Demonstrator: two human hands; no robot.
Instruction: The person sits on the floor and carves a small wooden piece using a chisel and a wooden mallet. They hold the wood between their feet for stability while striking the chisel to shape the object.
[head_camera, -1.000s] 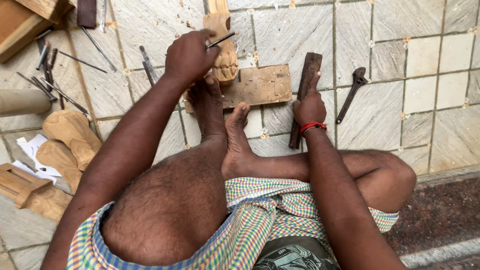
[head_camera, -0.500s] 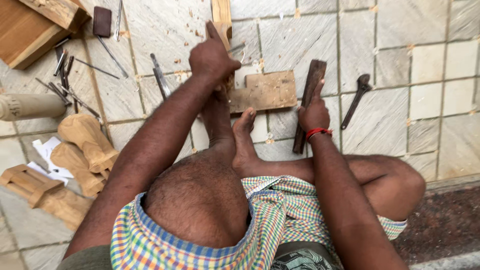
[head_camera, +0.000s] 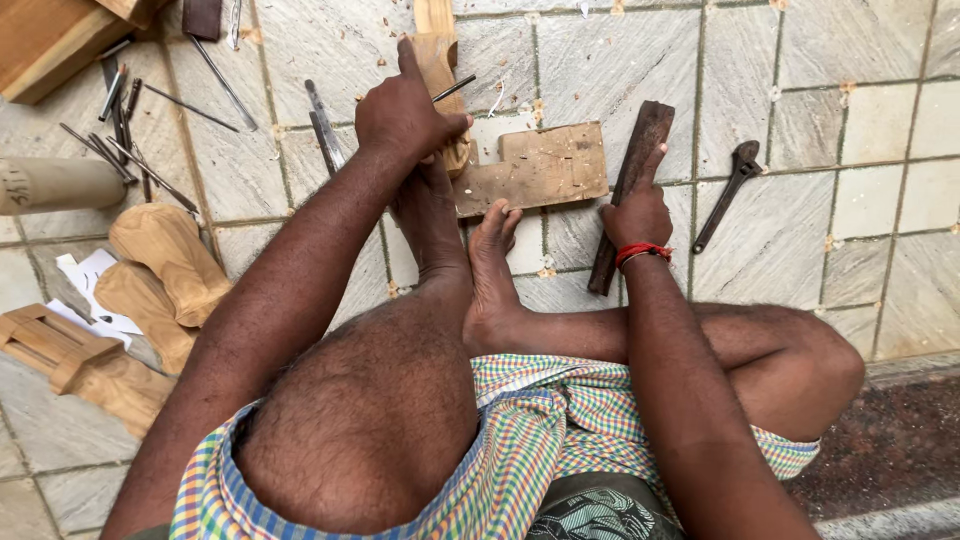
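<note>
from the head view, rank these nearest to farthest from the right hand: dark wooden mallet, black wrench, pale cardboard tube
1. Dark wooden mallet: under the right hand, which rests on it.
2. Black wrench: on the tiles just right of that hand.
3. Pale cardboard tube: at the far left edge, beyond the left hand.

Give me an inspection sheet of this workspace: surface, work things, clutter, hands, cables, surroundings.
Surface: grey tiled floor, wood chips scattered.
Work things: carved wood piece on a flat board; thin metal tool; dark wooden block.
Clutter: metal rods, carved wood shapes, wrench, paper slips.
Hands: left hand grips the carved piece and tool; right hand grips the block.
Cables: nothing seen.
Surroundings: dark stone edge at lower right.
</note>
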